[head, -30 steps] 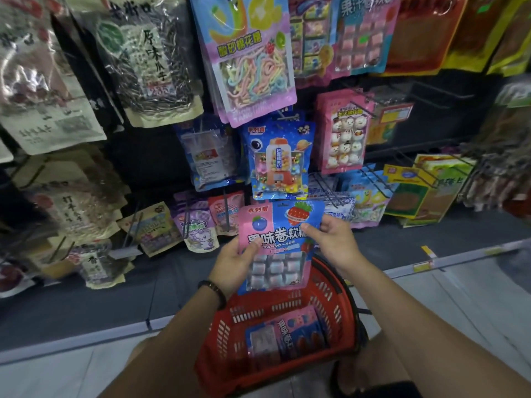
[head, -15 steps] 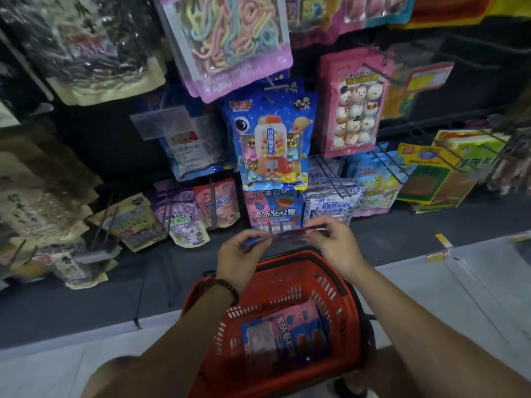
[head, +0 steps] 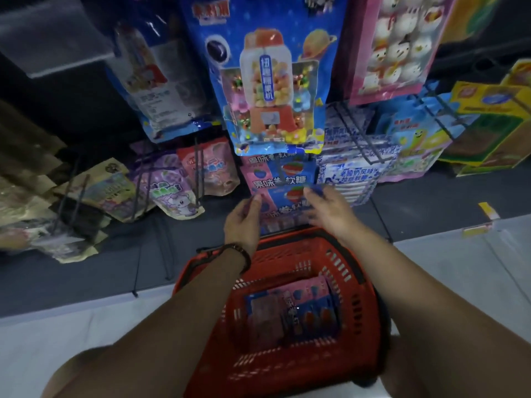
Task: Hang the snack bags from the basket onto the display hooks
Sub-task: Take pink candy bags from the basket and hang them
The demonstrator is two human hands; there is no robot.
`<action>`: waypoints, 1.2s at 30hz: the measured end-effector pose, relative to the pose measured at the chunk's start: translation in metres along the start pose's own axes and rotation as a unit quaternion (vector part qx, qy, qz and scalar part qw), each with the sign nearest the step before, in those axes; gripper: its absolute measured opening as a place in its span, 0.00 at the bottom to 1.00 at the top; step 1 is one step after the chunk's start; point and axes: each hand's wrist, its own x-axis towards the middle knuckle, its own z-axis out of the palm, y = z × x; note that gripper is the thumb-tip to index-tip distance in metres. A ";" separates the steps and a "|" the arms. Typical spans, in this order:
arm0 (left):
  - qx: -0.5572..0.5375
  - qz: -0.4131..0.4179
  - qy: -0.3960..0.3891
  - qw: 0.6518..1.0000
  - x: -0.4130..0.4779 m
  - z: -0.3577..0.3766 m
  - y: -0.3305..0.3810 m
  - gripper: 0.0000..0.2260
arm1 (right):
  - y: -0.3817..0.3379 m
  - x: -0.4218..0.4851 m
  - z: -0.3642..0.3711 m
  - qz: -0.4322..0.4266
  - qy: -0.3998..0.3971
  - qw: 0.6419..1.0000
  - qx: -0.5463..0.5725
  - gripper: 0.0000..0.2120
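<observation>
I hold a pink-and-blue snack bag [head: 283,203] by its two sides, low in front of the display. My left hand [head: 244,222] grips its left edge and my right hand [head: 327,209] pinches its upper right corner. The bag sits right against a row of matching hung bags [head: 280,173] on a low hook; the hook itself is hidden behind them. Below my forearms stands the red basket [head: 349,275], with more of the pink-and-blue bags [head: 290,314] lying flat inside. The view is blurred by motion.
A large blue gumball-machine bag [head: 270,81] hangs directly above the row. Purple and pink pouches [head: 169,188] hang to the left on wire hooks, white-and-blue packs [head: 353,170] to the right. A dark shelf base [head: 86,271] runs along the floor.
The bag went from upright in front of me to flat, then forward and down against the matching bags on the low hook. My head has moved closer to the display.
</observation>
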 end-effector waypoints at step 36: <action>0.099 -0.042 0.062 0.992 0.067 0.006 0.022 0.27 | 0.008 0.028 0.015 -0.026 0.097 0.984 -0.145 0.21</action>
